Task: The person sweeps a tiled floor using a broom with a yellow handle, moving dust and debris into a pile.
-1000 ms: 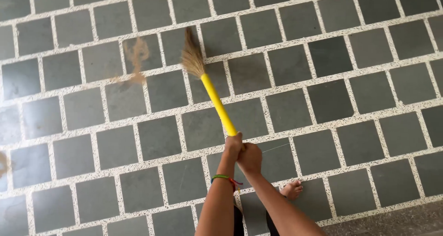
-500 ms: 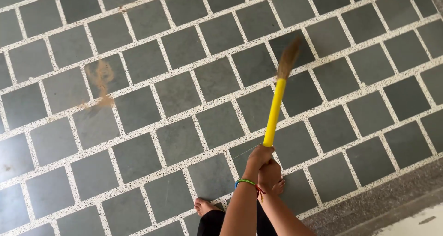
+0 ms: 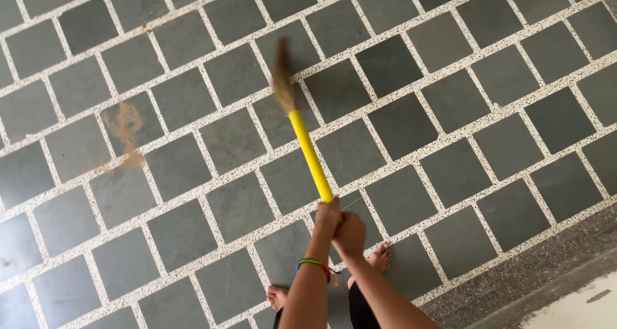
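- Right now I have both hands wrapped around the lower end of the broom (image 3: 308,146), one stacked against the other.
- My left hand (image 3: 328,213) sits higher on the yellow handle, fingers curled tight round it; a green and red thread band (image 3: 313,264) circles that wrist.
- My right hand (image 3: 351,232) is fisted just below and touching the left, also gripping the handle's end.
- From my grip the handle slants up and to the left, and the brown bristle head (image 3: 281,78) is blurred over the tiled floor (image 3: 463,168), so I cannot tell whether it touches the tiles.
- Grey square tiles with speckled pale joints cover the floor; a smear of brown dust (image 3: 125,133) lies well to the left of the bristles, near the floor's left edge.
- My bare feet (image 3: 380,257) stand on the tiles beneath my arms, near the bottom edge.
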